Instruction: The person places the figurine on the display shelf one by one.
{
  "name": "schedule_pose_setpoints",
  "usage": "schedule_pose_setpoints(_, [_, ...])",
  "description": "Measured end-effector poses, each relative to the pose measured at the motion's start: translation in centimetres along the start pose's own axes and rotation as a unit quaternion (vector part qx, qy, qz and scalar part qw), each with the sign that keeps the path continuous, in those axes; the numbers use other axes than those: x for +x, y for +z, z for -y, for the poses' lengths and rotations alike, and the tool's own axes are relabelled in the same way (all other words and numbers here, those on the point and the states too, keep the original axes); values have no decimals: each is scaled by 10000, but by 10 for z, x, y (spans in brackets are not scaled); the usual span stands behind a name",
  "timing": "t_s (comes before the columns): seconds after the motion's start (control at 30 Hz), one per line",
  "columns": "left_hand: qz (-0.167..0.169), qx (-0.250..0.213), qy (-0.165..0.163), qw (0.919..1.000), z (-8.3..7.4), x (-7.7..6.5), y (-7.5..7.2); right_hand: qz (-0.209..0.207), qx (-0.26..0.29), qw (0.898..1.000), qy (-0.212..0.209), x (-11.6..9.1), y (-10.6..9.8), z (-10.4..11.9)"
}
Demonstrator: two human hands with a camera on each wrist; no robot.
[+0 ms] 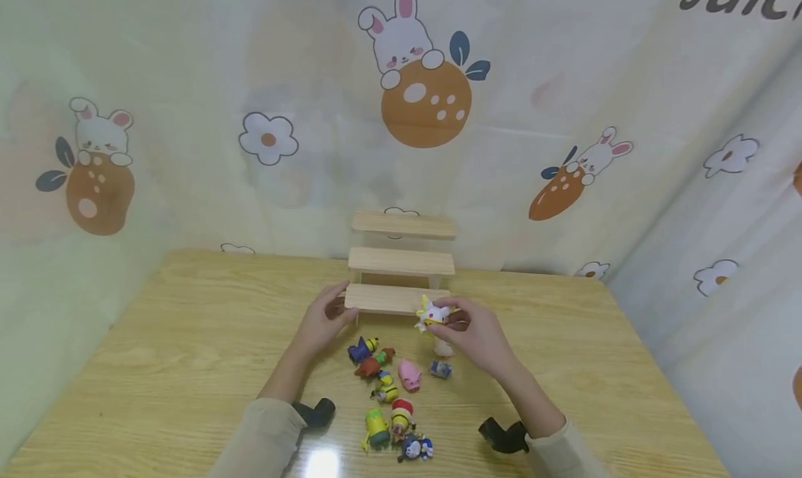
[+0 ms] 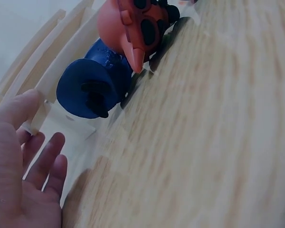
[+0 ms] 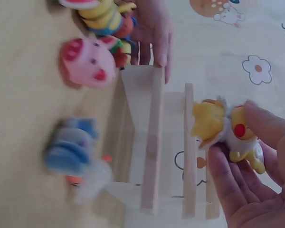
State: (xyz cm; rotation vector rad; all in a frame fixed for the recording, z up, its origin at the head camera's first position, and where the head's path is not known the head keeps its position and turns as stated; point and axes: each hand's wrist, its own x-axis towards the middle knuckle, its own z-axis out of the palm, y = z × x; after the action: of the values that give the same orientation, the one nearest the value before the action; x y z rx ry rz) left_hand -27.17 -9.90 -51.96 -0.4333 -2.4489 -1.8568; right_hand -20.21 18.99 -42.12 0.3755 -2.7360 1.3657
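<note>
My right hand (image 1: 479, 333) pinches a small white-and-yellow toy figurine (image 1: 431, 315) between thumb and fingers, just in front of the right end of a three-tier wooden display stand (image 1: 385, 298). In the right wrist view the figurine (image 3: 225, 126) shows a yellow top and a red spot, apart from the steps. At the stand's left end, my left hand (image 1: 321, 322) holds the lowest step, the thumb on one side and fingers on the other. Close to that hand lies a blue-clad figurine (image 2: 95, 88), beside a red figurine (image 2: 133, 28) with a pointed tip.
On the table (image 1: 207, 339) before the stand lie several toys: a pink pig (image 1: 410, 376), a blue-grey figure (image 1: 441, 369), a white figure (image 1: 443, 348), a yellow-green figure (image 1: 376, 427) and others. A printed curtain (image 1: 313, 186) hangs behind. Black wrist pieces (image 1: 505, 436) sit near the sleeves.
</note>
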Motion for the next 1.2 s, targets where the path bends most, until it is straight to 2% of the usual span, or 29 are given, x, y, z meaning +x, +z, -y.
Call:
schedule_pose_setpoints(0.27, [0, -49, 79, 10000, -3, 0, 2, -168, 60, 9998, -64, 40, -2, 23])
schedule_pose_setpoints(0.4, [69, -72, 54, 9999, -2, 1, 5, -157, -110, 9998, -28, 59, -5, 33])
schedule_pose_setpoints(0.63, [62, -478, -35, 9988, -2, -3, 3, -115, -217, 9996, -165, 94, -4, 50])
schedule_pose_setpoints(0.8, [126, -448, -123, 9988, -13, -6, 0, -276, -245, 9989, -285, 116, -1, 62])
schedule_pose_setpoints(0.87, [132, -457, -157, 9987, -13, -4, 2, -343, -273, 9985, -339, 124, -1, 66])
schedule_pose_setpoints(1.0, [97, -431, -130, 9989, 1, 2, 5, -376, -235, 9984, -342, 141, 1, 74])
schedule_pose_setpoints(1.2, [-90, -432, -164, 9989, 2, 0, 6, -230, -33, 9991, -360, 163, 10, 83])
